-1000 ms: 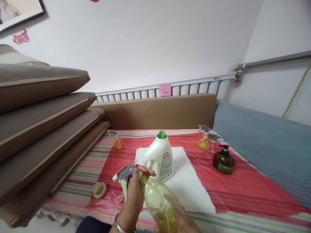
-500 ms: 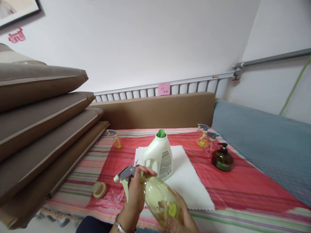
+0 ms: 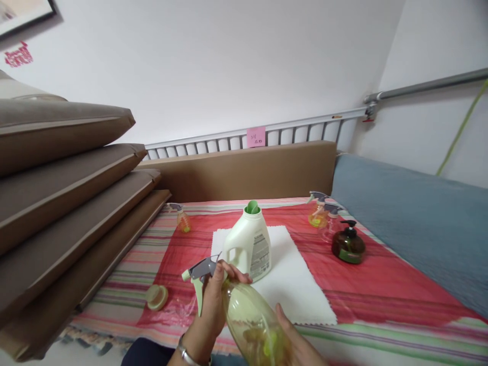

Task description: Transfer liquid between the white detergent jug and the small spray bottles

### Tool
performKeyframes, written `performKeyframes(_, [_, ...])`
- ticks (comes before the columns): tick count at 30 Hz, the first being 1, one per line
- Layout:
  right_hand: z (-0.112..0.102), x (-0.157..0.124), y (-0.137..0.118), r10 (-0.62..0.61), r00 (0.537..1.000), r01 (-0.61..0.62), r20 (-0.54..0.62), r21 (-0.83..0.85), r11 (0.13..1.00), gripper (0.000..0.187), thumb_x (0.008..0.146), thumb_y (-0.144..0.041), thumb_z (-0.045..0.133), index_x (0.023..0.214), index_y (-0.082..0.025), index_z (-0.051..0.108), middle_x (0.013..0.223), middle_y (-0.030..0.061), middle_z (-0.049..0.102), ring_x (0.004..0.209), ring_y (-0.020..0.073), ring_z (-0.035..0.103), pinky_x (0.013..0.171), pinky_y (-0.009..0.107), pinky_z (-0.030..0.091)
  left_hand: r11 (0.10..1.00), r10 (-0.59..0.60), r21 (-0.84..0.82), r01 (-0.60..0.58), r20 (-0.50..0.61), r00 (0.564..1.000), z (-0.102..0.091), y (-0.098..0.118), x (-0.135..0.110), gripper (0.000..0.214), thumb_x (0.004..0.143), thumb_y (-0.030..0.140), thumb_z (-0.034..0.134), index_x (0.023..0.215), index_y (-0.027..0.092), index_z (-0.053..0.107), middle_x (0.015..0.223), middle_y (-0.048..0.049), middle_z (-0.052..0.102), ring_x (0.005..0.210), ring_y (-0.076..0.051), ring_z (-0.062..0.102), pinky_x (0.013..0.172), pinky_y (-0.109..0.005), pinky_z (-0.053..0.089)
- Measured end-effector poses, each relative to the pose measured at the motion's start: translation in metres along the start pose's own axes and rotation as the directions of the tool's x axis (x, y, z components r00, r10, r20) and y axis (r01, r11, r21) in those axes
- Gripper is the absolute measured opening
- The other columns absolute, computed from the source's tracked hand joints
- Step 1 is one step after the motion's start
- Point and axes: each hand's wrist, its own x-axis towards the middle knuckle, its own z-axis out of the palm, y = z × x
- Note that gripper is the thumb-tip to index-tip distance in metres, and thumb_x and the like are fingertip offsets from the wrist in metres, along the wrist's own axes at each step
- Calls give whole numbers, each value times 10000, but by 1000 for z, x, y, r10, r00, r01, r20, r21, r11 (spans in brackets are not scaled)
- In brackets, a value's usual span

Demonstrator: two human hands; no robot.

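My left hand [image 3: 218, 292] wraps round the neck of a yellowish clear spray bottle [image 3: 247, 310], just below its grey and pale green trigger head [image 3: 202, 272]. The bottle is tilted, its head up to the left and its base low on the right, cut off by the frame edge. A little yellow-tinted liquid shows near its base. Against the bottle's lower right side lies my right hand [image 3: 295, 338], its thumb stretched along it and its other fingers mostly hidden. Behind stands a white detergent jug [image 3: 247, 246] with a green spout, uncapped, on a white cloth [image 3: 301, 290].
A pale green cap [image 3: 156, 297] lies at the left. A small spray bottle [image 3: 183, 220] stands behind it. At the right are two more spray bottles [image 3: 317, 213] and a dark brown pump bottle [image 3: 348, 245]. Stacked brown cushions [image 3: 72, 203] border the left side.
The spray bottle's base has dropped lower, partly out of view. My right hand has slid from around the base to its right side, thumb now extended. My left hand keeps its hold.
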Motion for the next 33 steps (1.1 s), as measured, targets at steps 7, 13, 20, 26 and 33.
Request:
performKeyframes(7, [-6, 1, 5, -17, 998, 16, -54, -23, 1000, 728, 730, -672, 518, 1174, -96, 520, 766, 103, 722, 662, 178, 678, 618, 244, 513, 999, 39, 14, -38, -88, 995, 0, -2, -3, 359, 733, 485, 636, 603, 167, 532, 557, -21, 627, 679, -222, 649, 786, -388, 458])
performKeyframes(13, [-12, 2, 16, -462, 868, 353, -181, -430, 831, 1025, 505, -468, 813, 1335, -247, 254, 1095, 120, 634, 776, 232, 662, 662, 320, 514, 997, 70, 33, -65, -194, 979, 5, 1, -4, 386, 715, 531, 626, 606, 171, 539, 582, -30, 648, 720, -242, 662, 818, -413, 460])
performKeyframes(20, [-6, -2, 23, -690, 687, 412, -228, -660, 628, 942, 472, -337, 840, 1277, -270, 355, 1277, 118, 507, 1113, 300, 524, 893, 362, 456, 993, 108, 68, -97, -186, 977, 7, 1, -7, 371, 749, 518, 596, 639, 166, 556, 657, -52, 680, 771, -262, 668, 854, -451, 445])
performKeyframes(26, [-9, 0, 8, -236, 965, 197, -117, -277, 941, 898, 567, -665, 682, 1266, -187, 384, 907, 118, 707, 489, 145, 625, 482, 248, 483, 998, 15, 68, -8, -101, 995, 6, 1, -11, 387, 743, 515, 602, 590, 164, 543, 663, -70, 681, 801, -275, 661, 859, -446, 431])
performKeyframes(33, [-10, -11, 7, 68, 991, -66, 114, -22, 998, 607, 716, -655, 554, 948, -99, 633, 767, 102, 735, 628, 117, 669, 565, 161, 484, 990, 70, 131, -56, -102, 992, 6, 0, -10, 354, 738, 467, 624, 572, 170, 525, 576, -41, 649, 704, -252, 664, 769, -392, 464])
